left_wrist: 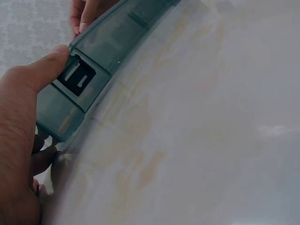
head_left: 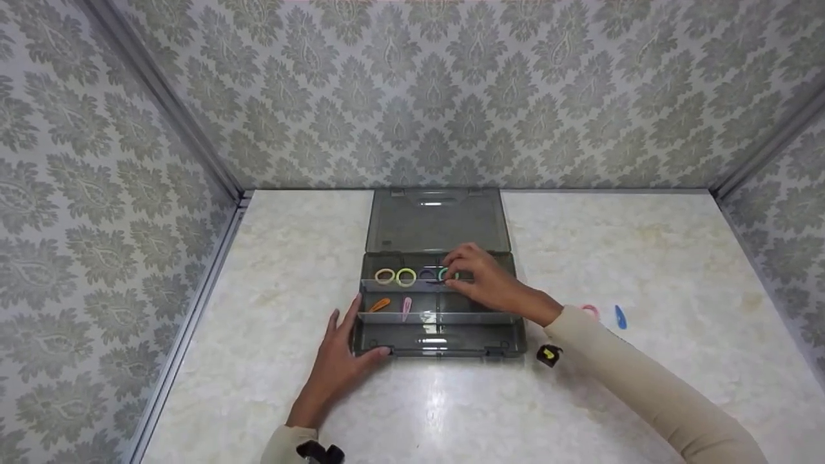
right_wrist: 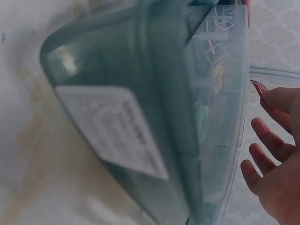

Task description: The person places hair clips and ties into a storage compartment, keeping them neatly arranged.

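Observation:
A smoky grey plastic organizer box (head_left: 403, 336) lies on the table with its lid (head_left: 438, 225) folded back. My left hand (head_left: 341, 361) grips its front left corner, thumb (left_wrist: 49, 63) on the front wall by a latch and fingers along the side. Over the compartments, my right hand (head_left: 483, 277) pinches a small dark red hair clip (right_wrist: 257, 86) between thumb and forefinger. Several hair ties stand in the back row, among them a cream one (head_left: 385, 277) and a yellow one (head_left: 406, 278). An orange clip (head_left: 380, 305) and a pink clip (head_left: 407, 308) lie in the middle row.
To the right of the box, a pink hair tie (head_left: 590, 311) and a blue hair clip (head_left: 621, 317) lie on the table (head_left: 677, 258), partly beside the right sleeve. A black device (head_left: 549, 355) shows at the right forearm. Patterned walls (head_left: 432, 96) enclose the back and sides.

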Action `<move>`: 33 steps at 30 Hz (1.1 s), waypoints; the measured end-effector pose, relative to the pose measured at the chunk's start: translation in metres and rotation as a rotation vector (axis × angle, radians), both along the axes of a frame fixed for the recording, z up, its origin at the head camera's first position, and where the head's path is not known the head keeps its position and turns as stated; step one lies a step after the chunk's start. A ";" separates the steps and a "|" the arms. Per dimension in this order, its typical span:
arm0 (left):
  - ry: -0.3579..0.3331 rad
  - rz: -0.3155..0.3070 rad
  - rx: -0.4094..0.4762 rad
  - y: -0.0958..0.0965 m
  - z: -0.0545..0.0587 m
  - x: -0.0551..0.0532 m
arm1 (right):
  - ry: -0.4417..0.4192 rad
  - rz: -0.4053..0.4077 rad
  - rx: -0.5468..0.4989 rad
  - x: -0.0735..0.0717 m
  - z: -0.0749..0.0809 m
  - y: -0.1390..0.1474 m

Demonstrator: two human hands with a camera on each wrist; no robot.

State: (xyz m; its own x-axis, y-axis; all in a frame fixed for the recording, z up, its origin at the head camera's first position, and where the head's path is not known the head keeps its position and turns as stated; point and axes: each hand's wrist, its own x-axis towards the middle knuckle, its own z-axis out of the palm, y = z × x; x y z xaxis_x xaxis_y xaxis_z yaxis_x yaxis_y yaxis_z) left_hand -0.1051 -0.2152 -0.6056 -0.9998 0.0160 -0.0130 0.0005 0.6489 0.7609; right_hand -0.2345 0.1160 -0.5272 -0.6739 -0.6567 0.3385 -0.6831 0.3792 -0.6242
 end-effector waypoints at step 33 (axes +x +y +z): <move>0.005 -0.013 -0.009 0.000 -0.001 -0.002 | -0.029 0.057 0.220 -0.001 -0.007 -0.015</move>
State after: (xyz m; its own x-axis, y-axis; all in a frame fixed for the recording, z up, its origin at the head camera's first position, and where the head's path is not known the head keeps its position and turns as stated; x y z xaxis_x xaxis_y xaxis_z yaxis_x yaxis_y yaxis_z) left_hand -0.1069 -0.2154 -0.6071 -0.9996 0.0285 -0.0082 0.0125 0.6555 0.7551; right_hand -0.2354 0.1012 -0.5342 -0.6411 -0.7497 0.1642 -0.6903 0.4698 -0.5502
